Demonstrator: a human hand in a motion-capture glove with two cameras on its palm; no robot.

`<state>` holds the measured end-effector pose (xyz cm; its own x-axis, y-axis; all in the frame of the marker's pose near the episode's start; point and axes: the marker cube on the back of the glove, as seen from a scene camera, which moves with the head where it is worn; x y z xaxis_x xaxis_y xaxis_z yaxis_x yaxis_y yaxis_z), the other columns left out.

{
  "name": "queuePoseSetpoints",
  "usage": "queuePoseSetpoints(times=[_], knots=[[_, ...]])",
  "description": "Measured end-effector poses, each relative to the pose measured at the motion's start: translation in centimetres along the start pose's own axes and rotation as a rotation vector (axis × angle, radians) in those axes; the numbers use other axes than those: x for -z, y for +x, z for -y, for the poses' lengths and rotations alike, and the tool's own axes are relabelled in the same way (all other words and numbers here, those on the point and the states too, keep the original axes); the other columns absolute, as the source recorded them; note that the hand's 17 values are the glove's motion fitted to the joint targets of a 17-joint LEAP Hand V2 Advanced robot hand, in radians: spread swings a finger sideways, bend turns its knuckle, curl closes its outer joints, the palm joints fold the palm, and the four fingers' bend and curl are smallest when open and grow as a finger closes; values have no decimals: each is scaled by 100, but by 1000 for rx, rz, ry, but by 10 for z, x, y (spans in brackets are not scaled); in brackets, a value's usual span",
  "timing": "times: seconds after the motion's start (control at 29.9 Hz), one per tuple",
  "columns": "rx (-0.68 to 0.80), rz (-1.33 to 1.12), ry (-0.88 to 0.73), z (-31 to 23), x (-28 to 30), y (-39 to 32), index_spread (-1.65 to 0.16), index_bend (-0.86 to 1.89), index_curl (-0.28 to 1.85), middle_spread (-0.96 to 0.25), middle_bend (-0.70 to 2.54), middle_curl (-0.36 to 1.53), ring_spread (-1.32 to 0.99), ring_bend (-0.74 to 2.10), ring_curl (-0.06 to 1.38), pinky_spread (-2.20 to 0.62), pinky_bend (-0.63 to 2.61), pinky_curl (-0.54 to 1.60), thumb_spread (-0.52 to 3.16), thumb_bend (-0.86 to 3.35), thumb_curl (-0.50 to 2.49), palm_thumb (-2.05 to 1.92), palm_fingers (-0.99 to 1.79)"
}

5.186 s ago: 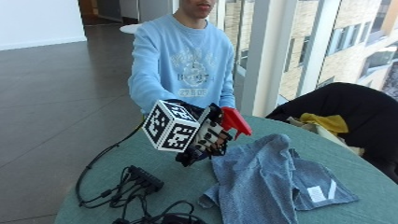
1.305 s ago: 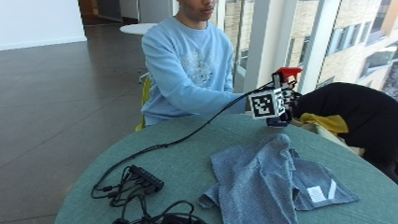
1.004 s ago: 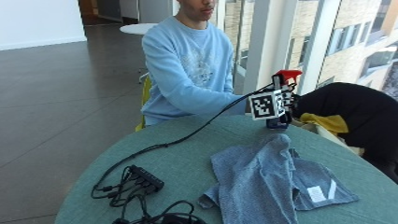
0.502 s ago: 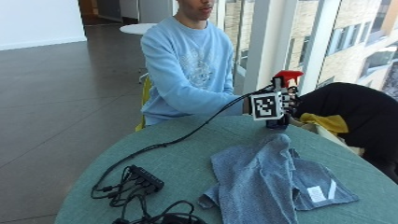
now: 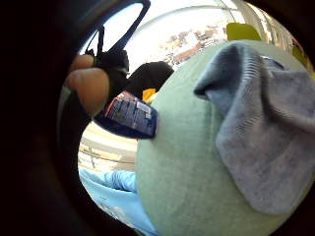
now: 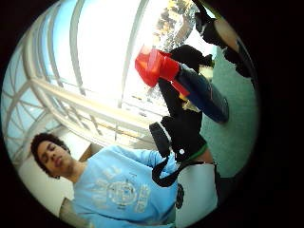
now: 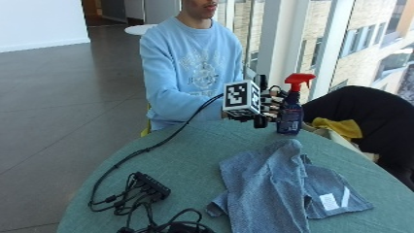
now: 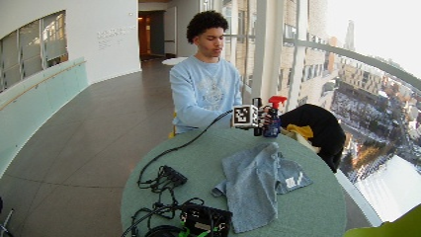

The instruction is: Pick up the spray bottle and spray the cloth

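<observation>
Spray bottle [image 7: 290,108]: dark blue body, printed label, red trigger head. It sits right of centre in the outside view, its base at or just above the far edge of the round green table [image 7: 187,165]; whether it touches the tabletop cannot be told. Upright, nozzle pointing to frame right.

Gloved right hand [image 7: 267,108]: immediately left of the bottle, fingers curled toward its body. The thumb side palm view shows the bottle [image 6: 190,85] close before the palm with black-gloved fingers [image 6: 183,130] beside it. The little finger side palm view shows the bottle's labelled base [image 5: 130,115] next to a bare fingertip [image 5: 91,88]. Hand appears to grasp the bottle, though the contact line is mostly hidden behind the hand in the outside views.

Cloth [image 7: 278,189]: grey-blue, knit texture, crumpled, with one peak raised just below the bottle and a white tag near its lower right corner. It lies on the table in the lower centre-right of the frame, apart from the bottle.

Hard to make out: bottle label text; the person's other hand is not seen.

Surface and room: green cloth-covered round table; black cables and a power strip [image 7: 152,184] at lower left. Black chair with a dark garment and something yellow [image 7: 339,127] at frame right. Tall windows behind, grey floor, long corridor in the wide view.
</observation>
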<state>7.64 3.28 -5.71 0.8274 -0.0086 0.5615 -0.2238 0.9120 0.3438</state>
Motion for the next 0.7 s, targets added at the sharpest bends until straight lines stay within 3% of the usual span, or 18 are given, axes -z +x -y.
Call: queuePoseSetpoints(times=[0.43,0.7], knots=[[-115,-404,118,-146,103,16,-31,9,27,-7,27,43,-7,56,39,17,24,35,106,-3,38,64,82],[-182,-522,152,-216,123,18,-32,11,26,-8,24,42,-7,55,39,17,23,35,107,-3,35,62,80]])
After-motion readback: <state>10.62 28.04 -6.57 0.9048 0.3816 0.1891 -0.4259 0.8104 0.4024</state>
